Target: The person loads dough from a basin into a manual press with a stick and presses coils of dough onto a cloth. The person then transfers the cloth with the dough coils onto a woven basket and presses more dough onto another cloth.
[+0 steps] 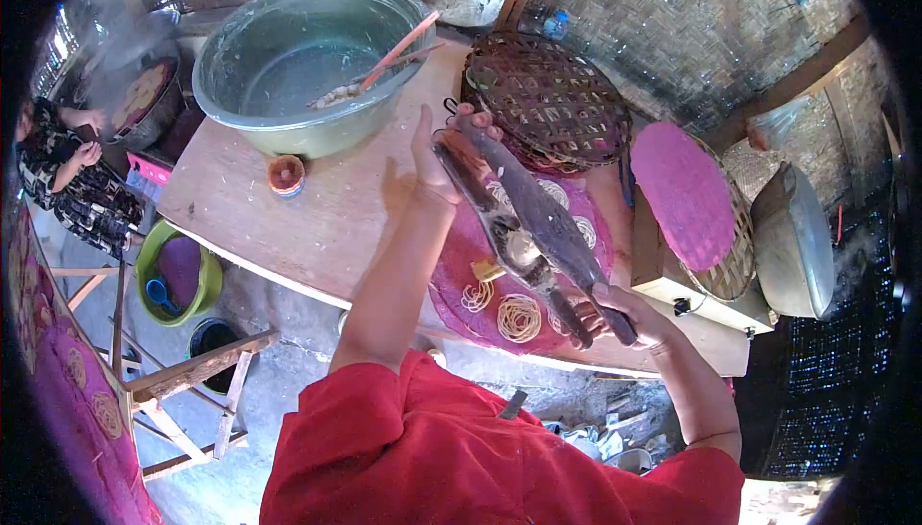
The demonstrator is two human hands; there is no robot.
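My left hand (444,155) is wrapped round the upper end of a dark wooden press (552,218) made of two long bars. The fingers of my right hand (629,321) close on its lower end. Pale dough (521,248) shows between the bars near the middle. Below the press, a round pink mat (451,275) lies on the table and bears several coils of pale strands, one of them a coil (520,318) near the front edge. A small yellowish piece (488,269) is beside the press.
A large green basin (226,107) with sticks stands at the back of the wooden table (221,179). Woven trays (547,93), a pink disc (682,196) and a metal pot (795,237) are rightward. Another person (72,174) is by a steaming pan at far left.
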